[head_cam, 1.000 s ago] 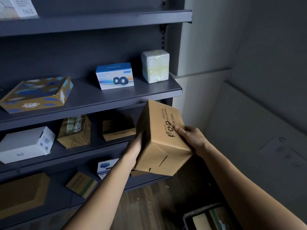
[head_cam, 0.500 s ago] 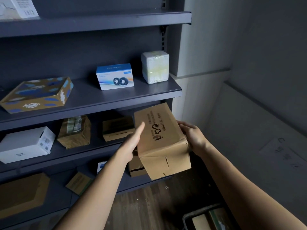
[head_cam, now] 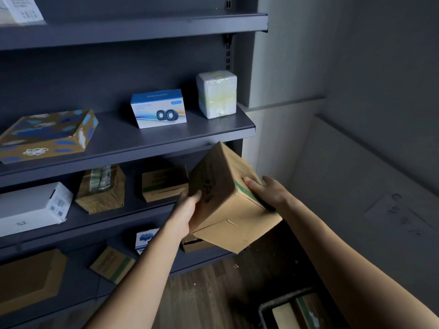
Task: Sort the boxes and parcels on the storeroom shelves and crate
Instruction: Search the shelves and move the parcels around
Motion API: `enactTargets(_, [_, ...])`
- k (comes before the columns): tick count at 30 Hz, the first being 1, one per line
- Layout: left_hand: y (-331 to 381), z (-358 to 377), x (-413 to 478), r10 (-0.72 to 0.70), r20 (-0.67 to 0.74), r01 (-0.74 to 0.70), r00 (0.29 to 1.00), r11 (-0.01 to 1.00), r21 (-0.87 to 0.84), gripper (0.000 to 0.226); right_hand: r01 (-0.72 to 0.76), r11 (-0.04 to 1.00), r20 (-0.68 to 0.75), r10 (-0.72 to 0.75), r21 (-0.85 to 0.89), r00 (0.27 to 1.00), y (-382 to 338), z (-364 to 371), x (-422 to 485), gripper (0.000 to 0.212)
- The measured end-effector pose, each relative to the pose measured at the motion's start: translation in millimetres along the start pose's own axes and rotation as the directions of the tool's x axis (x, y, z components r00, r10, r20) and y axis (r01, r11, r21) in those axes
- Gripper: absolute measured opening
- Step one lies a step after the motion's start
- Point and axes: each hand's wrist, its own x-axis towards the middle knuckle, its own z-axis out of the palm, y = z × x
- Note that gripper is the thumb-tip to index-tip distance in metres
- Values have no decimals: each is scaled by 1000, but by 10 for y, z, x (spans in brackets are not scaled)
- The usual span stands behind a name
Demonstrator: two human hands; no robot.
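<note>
The print on the held box (head_cam: 225, 198) is blurred past reading, and the fingers of the left hand (head_cam: 187, 210) are hidden behind it, as is most of a small carton (head_cam: 193, 244). A blue-and-white box (head_cam: 145, 237) is partly covered by the left forearm (head_cam: 147, 269). The top box (head_cam: 21, 8), patterned box (head_cam: 45, 136), white box (head_cam: 31, 207) and flat carton (head_cam: 28, 279) are cut by the left edge, the crate (head_cam: 267, 307) by the bottom edge, and the marks on the wall sheet (head_cam: 401, 217) cannot be read.
</note>
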Motion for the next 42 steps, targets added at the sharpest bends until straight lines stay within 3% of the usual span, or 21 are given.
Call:
enactTargets(2, [44,28,-14,46,-1,-46,999,994,101,45,-11,1000,-38,12,10,999,47,-36,27,73])
enactTargets(4, [114,46,-42,38,-38,-31,999,983,180,44,4,998,-33,-2,60,999,70,-72,38,53])
enactTargets(6, [180,66,-101,-10,-36,18,999,971,238,48,29,974,-67,-15,223,998,38,-105,3,29])
enactTargets(9, [206,107,-185,-13,23,6,1000,966,259,49,-3,900,-88,45,436,995,1,-128,-12,18])
enactTargets(11, [189,109,-173,-6,25,0,1000,969,245,54,20,878,-43,1,478,999,-22,-111,-18,19])
enactTargets(16, [155,32,-76,-77,108,52,991,975,215,108,93,911,65,-129,402,990,-10,-54,-29,37])
enactTargets(20, [111,-41,-40,-33,112,13,993,985,172,74,85,929,100,-129,359,987,-6,13,-33,45])
enactTargets(23, [139,-34,-76,22,112,-40,993,986,160,85,72,934,90,-110,349,990,8,48,-41,47])
enactTargets(25, [155,-20,-109,50,89,-66,995,981,181,79,72,931,58,-100,357,993,15,53,-38,48])
enactTargets(28, [153,-6,-142,76,78,-88,994,980,176,60,10,918,37,-27,397,999,11,42,-36,79])
enactTargets(30, [172,7,-182,71,112,-83,991,990,112,67,-26,897,29,15,441,999,32,41,-12,89])
enactTargets(32, [208,21,-203,34,132,-39,991,999,38,86,-59,876,27,52,479,998,59,37,6,88])
enactTargets(35, [237,17,-194,-19,135,26,991,999,-48,96,-78,873,52,61,482,997,96,46,-17,75])
enactTargets(39, [163,7,-225,28,144,-24,989,999,-33,85,-12,850,64,-25,527,998,175,80,-34,37])
enactTargets(42, [119,-3,-269,57,199,-48,978,998,-49,91,17,830,55,-57,558,997,207,107,-29,37])
